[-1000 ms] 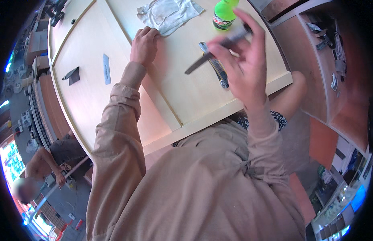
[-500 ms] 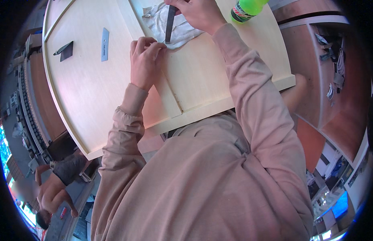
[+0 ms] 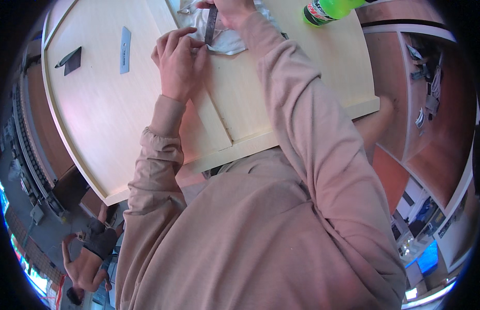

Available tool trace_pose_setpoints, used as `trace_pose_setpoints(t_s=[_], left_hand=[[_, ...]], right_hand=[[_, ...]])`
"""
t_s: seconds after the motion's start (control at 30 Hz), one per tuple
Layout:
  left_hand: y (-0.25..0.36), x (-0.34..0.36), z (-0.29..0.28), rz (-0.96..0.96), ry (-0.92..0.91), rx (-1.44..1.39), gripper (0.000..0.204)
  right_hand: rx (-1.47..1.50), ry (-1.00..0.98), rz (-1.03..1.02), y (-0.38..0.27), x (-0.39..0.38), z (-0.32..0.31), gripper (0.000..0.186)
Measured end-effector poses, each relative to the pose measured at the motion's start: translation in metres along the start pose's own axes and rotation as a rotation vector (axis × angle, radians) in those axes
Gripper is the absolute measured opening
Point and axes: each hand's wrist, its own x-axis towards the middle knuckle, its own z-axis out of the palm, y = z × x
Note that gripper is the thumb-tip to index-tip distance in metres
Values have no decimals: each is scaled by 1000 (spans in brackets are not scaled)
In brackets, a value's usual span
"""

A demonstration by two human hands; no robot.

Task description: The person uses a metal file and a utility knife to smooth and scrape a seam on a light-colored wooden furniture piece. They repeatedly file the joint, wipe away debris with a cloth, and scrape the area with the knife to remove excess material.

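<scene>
At the top of the view my right hand (image 3: 234,11) grips a dark flat blade-like tool (image 3: 210,28), its end resting by a rumpled white cloth (image 3: 229,44). My left hand (image 3: 179,64) is curled at the cloth's near corner, fingertips beside the tool's end; what they pinch, if anything, is hidden. Both are over a pale wooden panel (image 3: 121,113) with raised edge strips and a central batten. A silver flat blade (image 3: 125,50) and a dark metal piece (image 3: 72,62) lie on its left part. A green drink bottle (image 3: 328,10) lies or stands at the top right.
A wooden shelf unit (image 3: 426,150) with tools and cords is at the right, near my leg (image 3: 374,121). At lower left, another person (image 3: 90,263) is bent over among equipment. A long rail-like machine (image 3: 35,139) runs along the left side.
My right hand swung the tool up and left onto the cloth, turning it upright, then shifted slightly left. My left hand curled by the cloth's corner. The other person moved lower in view.
</scene>
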Motion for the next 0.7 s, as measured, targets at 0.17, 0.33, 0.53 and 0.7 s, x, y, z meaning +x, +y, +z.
trace_pose_setpoints(t_s=[0.17,0.33,0.53,0.7], left_hand=[[-8,0,-7,-25,-2,-171,22],[-12,-4,-22,-110,-41,-216,61],[-24,-10,-22,-133,-42,-118,118],[-33,-21,-21,-133,-270,134,132]], right_hand=[[-352,21,-180,21,7,18,31],[-613,97,-382,37,-3,33,29],[-625,49,-538,43,-23,42,29],[-623,30,-386,55,-41,42,30]])
